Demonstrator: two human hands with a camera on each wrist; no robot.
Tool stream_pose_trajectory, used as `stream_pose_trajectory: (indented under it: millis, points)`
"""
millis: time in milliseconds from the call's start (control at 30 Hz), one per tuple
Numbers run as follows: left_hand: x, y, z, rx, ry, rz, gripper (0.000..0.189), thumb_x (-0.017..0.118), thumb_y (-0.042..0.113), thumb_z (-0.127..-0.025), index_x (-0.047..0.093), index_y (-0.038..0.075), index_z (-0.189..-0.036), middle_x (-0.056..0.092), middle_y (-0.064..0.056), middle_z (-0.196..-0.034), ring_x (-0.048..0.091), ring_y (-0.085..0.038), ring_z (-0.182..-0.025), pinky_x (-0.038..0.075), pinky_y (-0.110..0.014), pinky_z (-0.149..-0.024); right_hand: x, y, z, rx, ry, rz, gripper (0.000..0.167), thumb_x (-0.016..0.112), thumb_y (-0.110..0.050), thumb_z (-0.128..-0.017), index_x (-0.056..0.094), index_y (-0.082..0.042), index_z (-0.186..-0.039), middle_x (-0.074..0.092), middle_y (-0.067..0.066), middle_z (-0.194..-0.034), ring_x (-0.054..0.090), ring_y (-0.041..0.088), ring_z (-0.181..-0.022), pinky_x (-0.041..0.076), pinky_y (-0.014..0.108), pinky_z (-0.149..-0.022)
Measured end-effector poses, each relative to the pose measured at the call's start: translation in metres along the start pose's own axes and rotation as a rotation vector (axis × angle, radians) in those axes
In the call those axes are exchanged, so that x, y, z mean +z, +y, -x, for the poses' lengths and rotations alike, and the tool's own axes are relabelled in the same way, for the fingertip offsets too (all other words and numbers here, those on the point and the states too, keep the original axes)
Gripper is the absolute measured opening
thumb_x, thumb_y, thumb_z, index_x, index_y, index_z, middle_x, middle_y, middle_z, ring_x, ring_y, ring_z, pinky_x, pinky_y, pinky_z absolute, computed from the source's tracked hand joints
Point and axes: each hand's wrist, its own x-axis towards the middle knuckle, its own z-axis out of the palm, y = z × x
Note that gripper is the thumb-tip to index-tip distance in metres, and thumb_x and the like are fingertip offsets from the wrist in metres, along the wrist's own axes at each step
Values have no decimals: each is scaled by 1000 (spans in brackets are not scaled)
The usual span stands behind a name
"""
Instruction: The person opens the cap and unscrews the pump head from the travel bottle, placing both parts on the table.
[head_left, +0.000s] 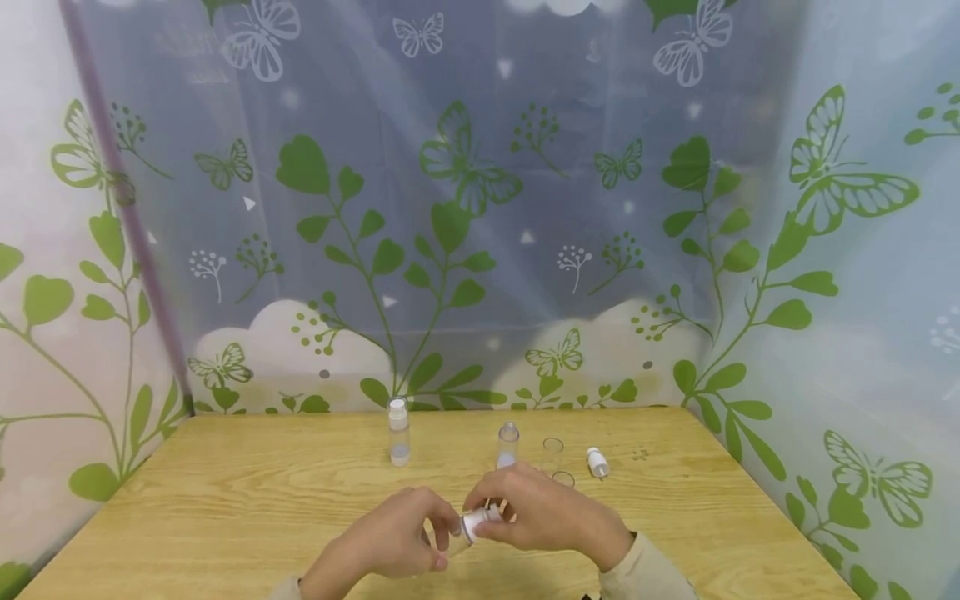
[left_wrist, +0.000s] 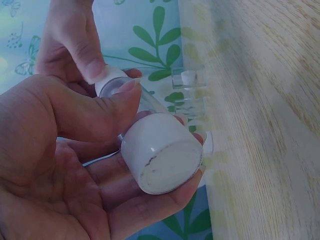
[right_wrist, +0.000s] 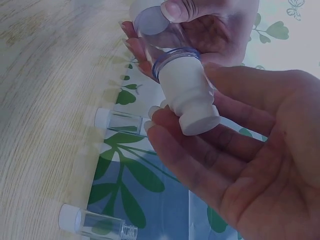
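Note:
Between my hands is a small clear pump bottle (right_wrist: 162, 42) with a white base (left_wrist: 162, 150) and a white pump top (right_wrist: 185, 87), tilted over the table. My left hand (head_left: 401, 533) grips the clear body near the base, thumb on one side and fingers beneath. My right hand (head_left: 536, 508) pinches the white pump top at its collar, where it meets the bottle's neck. In the right wrist view, the pump top sits on the neck, nozzle end facing the right palm.
A capped pump bottle (head_left: 400, 442) stands at the back left of the wooden table (head_left: 247, 492). Behind my right hand stands an open-necked clear bottle (head_left: 508, 437). To its right are clear covers (head_left: 552, 450) and a loose white pump top (head_left: 597, 462). Patterned curtains surround the table.

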Motion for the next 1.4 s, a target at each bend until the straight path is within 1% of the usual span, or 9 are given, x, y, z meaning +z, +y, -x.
stream_pose_trajectory:
  millis: [100,200,333,433,567,733,967,1200,1400]
  points:
    - [0,0,0,2,-1,0,31,79,-8,-76,76,-3,-106,74,-9,-85,64,-8,-68,54,-21,-63,0,1,0,-9,0,-7,19,62,-16,-103,73,-9,-117,76,4,-114,68,0,-97,55,11,-76]
    - [1,-1,1,-2,-2,3,31,79,-8,-76,76,-3,-106,74,-9,-86,64,-8,-69,55,-21,-63,1,3,0,-30,-2,-14,22,57,-19,-107,73,-9,-117,77,4,-111,68,-2,-92,55,11,-76]
    - [2,-1,2,-11,-5,15,31,79,-8,-77,75,-4,-107,73,-6,-85,65,-9,-68,55,-22,-63,2,4,0,-64,-10,-23,25,53,-17,-108,74,-7,-116,77,5,-97,58,-10,-72,52,11,-70]
    - [2,-2,2,-12,-5,25,30,78,-9,-77,76,-2,-106,73,-3,-84,64,-10,-67,55,-22,-62,3,5,1,-65,-17,-38,25,52,-15,-108,74,-6,-114,76,5,-90,53,-11,-66,51,11,-66]
    - [3,-2,2,-11,-6,35,31,78,-10,-76,77,-1,-106,72,-2,-83,64,-10,-66,54,-22,-62,4,4,1,-44,-21,-44,24,52,-15,-108,74,-7,-114,77,3,-93,60,-10,-71,54,13,-68]
    - [3,-3,2,-15,-12,38,31,78,-10,-77,76,-3,-107,73,-6,-84,64,-10,-66,54,-22,-62,4,3,1,-37,-19,-20,20,58,-15,-105,75,-8,-115,78,2,-100,59,-10,-72,53,12,-68]
    - [3,-3,1,-7,-8,28,31,78,-10,-76,77,-2,-105,72,-2,-82,63,-9,-65,54,-21,-61,2,1,1,-42,-9,14,18,70,-11,-98,75,-7,-114,78,4,-109,66,-5,-90,55,10,-75]
    - [2,-2,0,-4,-5,29,31,77,-11,-76,77,0,-104,71,0,-80,62,-9,-64,53,-21,-60,0,-1,1,-8,-6,9,18,74,-9,-94,75,-9,-112,76,2,-107,63,-5,-88,55,11,-75]
    - [1,0,-1,1,0,18,31,78,-10,-75,77,0,-105,72,0,-82,63,-9,-65,54,-21,-61,-1,-2,1,6,6,24,20,74,-9,-95,75,-9,-114,75,3,-111,65,-3,-95,56,13,-79]
